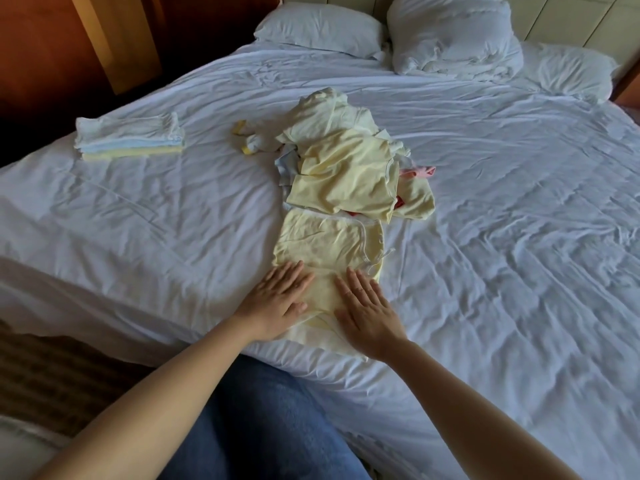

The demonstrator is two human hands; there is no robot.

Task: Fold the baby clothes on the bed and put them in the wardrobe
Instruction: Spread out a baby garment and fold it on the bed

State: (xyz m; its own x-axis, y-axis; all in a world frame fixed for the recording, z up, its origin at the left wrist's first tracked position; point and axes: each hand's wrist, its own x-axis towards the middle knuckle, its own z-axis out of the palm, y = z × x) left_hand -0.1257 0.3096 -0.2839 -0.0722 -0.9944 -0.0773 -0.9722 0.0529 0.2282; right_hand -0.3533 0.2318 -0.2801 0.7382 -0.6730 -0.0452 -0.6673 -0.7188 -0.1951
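Note:
A pale yellow baby garment (325,244) lies spread flat on the white bed sheet near the front edge. My left hand (277,299) rests palm down on its lower left part, fingers together and flat. My right hand (367,310) presses flat on its lower right part. Neither hand grips the cloth. Just beyond it lies a loose heap of unfolded baby clothes (349,168), mostly pale yellow and white, with bits of pink, red and blue showing. A neat stack of folded clothes (128,140) sits at the far left of the bed.
Small white and yellow mittens or socks (249,140) lie left of the heap. White pillows (322,29) and a bundled duvet (450,36) are at the headboard. Dark wooden panelling (69,46) stands beyond the bed's left side. My blue jeans (263,417) touch the front edge.

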